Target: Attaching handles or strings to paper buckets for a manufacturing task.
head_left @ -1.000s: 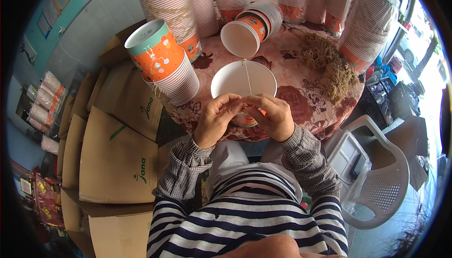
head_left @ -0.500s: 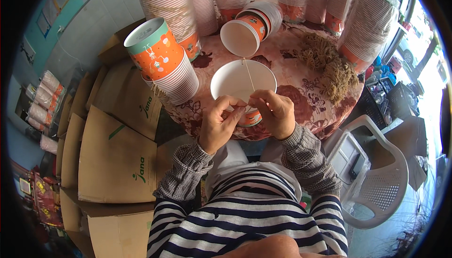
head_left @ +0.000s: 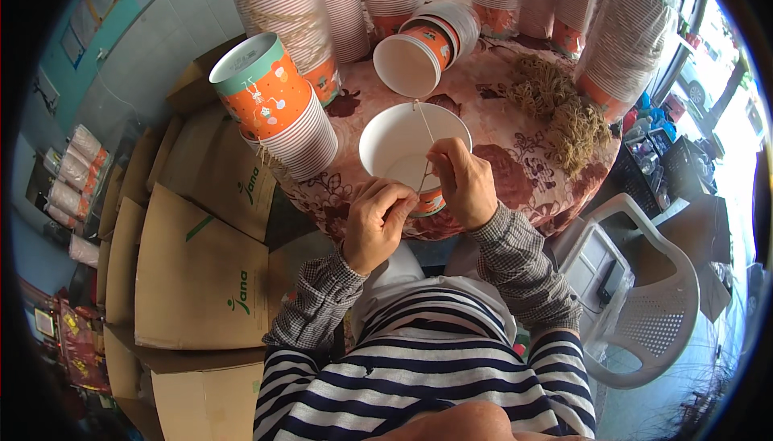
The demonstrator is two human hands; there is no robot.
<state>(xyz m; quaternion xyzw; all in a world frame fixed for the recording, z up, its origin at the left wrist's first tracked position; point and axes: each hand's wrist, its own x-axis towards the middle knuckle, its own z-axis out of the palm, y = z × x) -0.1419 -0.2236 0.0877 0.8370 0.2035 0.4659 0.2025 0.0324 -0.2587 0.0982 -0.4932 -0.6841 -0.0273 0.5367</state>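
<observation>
A white-lined paper bucket with an orange printed outside stands at the table's near edge, its mouth toward me. From its far rim a thin twine cord runs across the mouth to my hands. My left hand pinches the cord at the near rim, thumb against forefinger. Just above and to the right, my right hand has its fingers closed on the cord too. Whether there is a knot between the fingertips is too small to tell.
Left of the bucket is an upside-down stack of buckets. Behind lie nested buckets on their side. Bundles of twine rest on the right of the flowered tablecloth. Cardboard boxes stand left, a white plastic chair right.
My hands have moved apart: the left slightly down toward the near rim, the right up and over the bucket's right side. The cord between them now shows as a short stretched length.
</observation>
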